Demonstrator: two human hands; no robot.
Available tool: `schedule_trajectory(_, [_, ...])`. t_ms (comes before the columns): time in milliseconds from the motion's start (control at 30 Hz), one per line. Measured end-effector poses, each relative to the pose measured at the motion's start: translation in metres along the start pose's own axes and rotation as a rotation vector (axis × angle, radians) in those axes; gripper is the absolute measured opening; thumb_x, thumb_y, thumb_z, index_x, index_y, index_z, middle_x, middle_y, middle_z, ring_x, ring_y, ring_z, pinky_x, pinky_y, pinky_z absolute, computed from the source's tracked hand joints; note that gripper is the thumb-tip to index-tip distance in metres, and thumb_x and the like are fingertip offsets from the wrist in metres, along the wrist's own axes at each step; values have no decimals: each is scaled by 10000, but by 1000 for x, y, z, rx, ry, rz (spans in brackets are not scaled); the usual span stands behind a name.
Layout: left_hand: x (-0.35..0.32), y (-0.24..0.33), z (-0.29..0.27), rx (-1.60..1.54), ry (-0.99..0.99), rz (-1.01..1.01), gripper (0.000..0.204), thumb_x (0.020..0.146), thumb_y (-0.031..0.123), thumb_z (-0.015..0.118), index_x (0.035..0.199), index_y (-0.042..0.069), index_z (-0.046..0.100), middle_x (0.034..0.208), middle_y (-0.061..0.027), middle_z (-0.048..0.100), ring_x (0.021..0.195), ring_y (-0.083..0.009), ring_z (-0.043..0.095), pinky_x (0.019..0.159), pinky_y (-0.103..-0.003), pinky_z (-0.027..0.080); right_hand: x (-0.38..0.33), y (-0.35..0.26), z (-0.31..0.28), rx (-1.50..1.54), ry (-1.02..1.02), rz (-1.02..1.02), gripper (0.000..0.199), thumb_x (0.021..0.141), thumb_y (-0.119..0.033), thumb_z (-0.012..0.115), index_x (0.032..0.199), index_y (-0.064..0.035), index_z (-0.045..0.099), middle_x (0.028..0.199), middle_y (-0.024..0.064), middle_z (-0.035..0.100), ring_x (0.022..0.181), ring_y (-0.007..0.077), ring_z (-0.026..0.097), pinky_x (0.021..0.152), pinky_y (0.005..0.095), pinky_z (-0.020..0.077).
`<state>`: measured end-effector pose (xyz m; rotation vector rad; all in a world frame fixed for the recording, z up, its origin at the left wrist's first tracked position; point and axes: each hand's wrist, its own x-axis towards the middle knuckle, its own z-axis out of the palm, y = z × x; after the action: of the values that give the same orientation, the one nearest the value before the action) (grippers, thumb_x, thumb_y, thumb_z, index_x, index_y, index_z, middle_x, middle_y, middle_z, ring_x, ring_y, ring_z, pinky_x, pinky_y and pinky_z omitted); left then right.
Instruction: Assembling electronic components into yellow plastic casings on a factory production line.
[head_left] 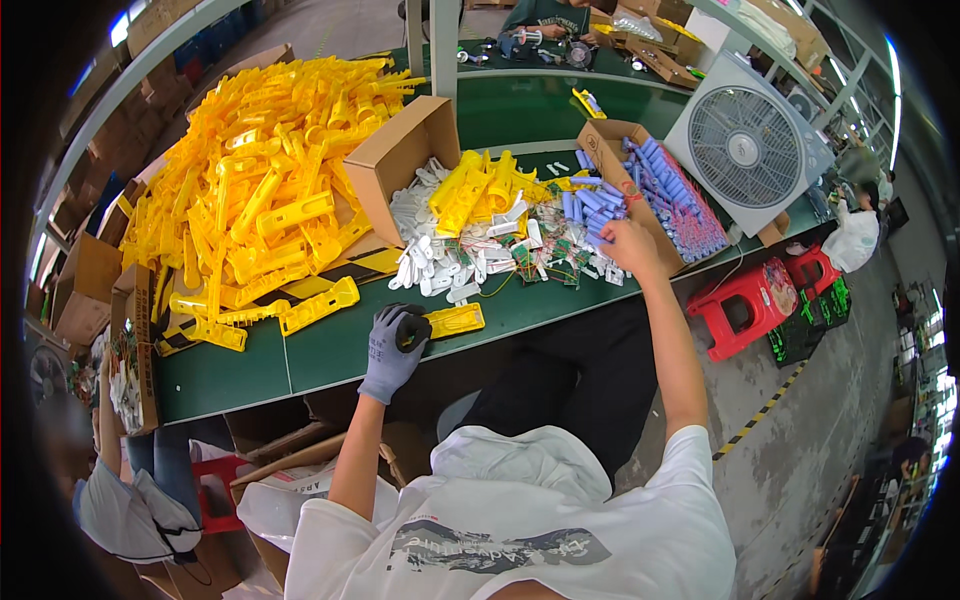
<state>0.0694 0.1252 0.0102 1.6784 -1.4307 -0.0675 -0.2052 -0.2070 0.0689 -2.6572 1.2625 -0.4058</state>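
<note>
My left hand (396,342), in a grey glove with black fingers, is closed on one end of a yellow plastic shell (457,320) at the table's near edge. The shell's open side faces up. Bare and with its fingers drawn together, my right hand (628,248) is at the loose purple cylindrical battery cells (592,204); whatever its fingertips hold is hidden. Between the hands lies a heap of white plastic parts (430,262), mixed with green circuit boards (568,270) and thin wires. Several yellow shells (476,190) rest on top of that heap.
A large pile of yellow plastic shells (270,190) covers the table's left side. Beside it a cardboard box (395,165) lies tipped over. At the right, a box (655,235) holds purple cells, with a grey fan (745,145) behind it. Red stools (740,310) stand beyond the table's right end.
</note>
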Motion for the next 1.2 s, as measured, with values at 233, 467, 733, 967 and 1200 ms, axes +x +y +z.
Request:
schedule_trajectory(233, [3,0,8,30,5,32,159,667,44,690,800,83,612,996,-107,639,991,-326,557,889,-405,411,-2,16,-4,-86,123,-261,256,768,-185,694,958,-22,639,890,156,668,837,317,639,731,397,493])
schedule_trajectory(467, [12,44,33,-91,37,141,203,662,44,706,837,93,614,983,-100,624,990,-323,556,893,-423,418,-28,20,-30,507,429,-73,197,859,-145,636,1013,-29,596,911,118,657,791,223,627,695,317,477])
schedule_trajectory(733, [42,55,99,-58,-72,193,181,697,94,688,849,87,589,994,-92,617,976,-317,555,875,-437,414,-116,5,-42,1034,1120,198,146,833,-21,656,971,20,630,874,57,631,784,116,598,737,243,480])
schedule_trajectory(967, [51,60,97,-68,-128,107,185,688,49,689,851,75,606,1001,-102,631,972,-321,571,865,-407,430,-112,-73,-21,630,117,-246,250,701,-87,784,907,-44,649,759,57,614,675,152,612,598,263,488])
schedule_trajectory(1200, [55,66,97,-47,-207,83,247,691,56,684,918,87,592,1086,-101,588,1097,-336,506,959,-448,373,-83,-84,35,542,-64,-300,242,697,-161,762,885,-59,649,743,43,563,702,212,584,626,339,483])
